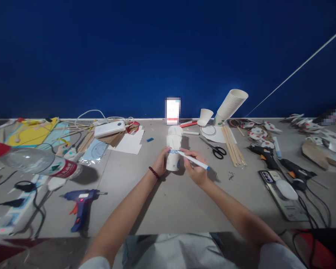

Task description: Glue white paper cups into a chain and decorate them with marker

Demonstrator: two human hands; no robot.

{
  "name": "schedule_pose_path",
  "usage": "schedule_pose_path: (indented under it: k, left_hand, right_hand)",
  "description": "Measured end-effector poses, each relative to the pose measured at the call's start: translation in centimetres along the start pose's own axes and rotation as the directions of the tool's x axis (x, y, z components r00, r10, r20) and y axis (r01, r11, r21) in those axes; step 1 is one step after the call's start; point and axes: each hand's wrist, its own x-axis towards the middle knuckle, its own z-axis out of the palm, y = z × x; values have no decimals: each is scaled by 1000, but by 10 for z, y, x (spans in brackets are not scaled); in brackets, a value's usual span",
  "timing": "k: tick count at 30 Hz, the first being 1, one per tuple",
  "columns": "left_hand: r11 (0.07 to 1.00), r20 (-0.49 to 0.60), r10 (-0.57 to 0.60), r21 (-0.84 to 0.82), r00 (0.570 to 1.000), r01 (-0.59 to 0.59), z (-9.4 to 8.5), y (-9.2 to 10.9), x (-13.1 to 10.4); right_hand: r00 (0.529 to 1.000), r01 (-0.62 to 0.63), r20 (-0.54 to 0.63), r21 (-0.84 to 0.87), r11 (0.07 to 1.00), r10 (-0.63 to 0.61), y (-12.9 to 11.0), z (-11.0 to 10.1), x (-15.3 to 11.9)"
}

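Observation:
White paper cups [174,141] joined end to end stand near the middle of the table, with blue drawn lines around their lower part. My left hand [160,163] is closed around their left side, a dark red bead bracelet on the wrist. In my right hand [195,172] is a white marker [196,161] with a blue end. Its tip points left and meets or nearly meets the blue lines on the cups; I cannot tell which. A small blue piece [150,139], possibly a cap, lies to the left of the cups.
A blue glue gun [81,203], a water bottle [42,160] and a power strip [19,209] lie on the left. To the right are scissors [215,148], wooden sticks [233,145], a leaning cup stack [232,106], black glue guns [295,172] and a phone [282,196].

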Motion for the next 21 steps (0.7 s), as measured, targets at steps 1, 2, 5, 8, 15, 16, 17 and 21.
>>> schedule_pose_path:
  k: [1,2,5,8,15,16,17,21]
  left_hand:
    - [1000,0,3,-1,1000,-3,0,0,0]
    - [1000,0,5,-2,1000,-5,0,0,0]
    - [1000,5,4,3,1000,-4,0,-1,1]
    - [1000,-1,3,17,1000,-3,1,0,1]
    - [1000,-1,0,21,1000,0,2,1,-1]
    - [1000,2,-1,17,1000,1,2,1,-1]
    - [1000,2,-3,14,1000,3,2,1,-1]
    - [1000,-1,-13,5,1000,13,2,0,0]
  right_hand:
    - [1000,0,3,-8,1000,0,0,0,0]
    - [1000,1,5,-13,1000,0,0,0,0]
    - [1000,4,-3,-9,1000,-4,0,0,1]
    - [1000,0,-13,5,1000,0,-1,0,1]
    - [1000,21,1,-20,1000,-21,-1,-1,2]
    - [1000,18,4,-25,1000,-18,-1,-1,2]
    - [1000,18,5,-26,999,-18,-1,-1,2]
    - [999,45,-12,-27,999,-46,-1,0,3]
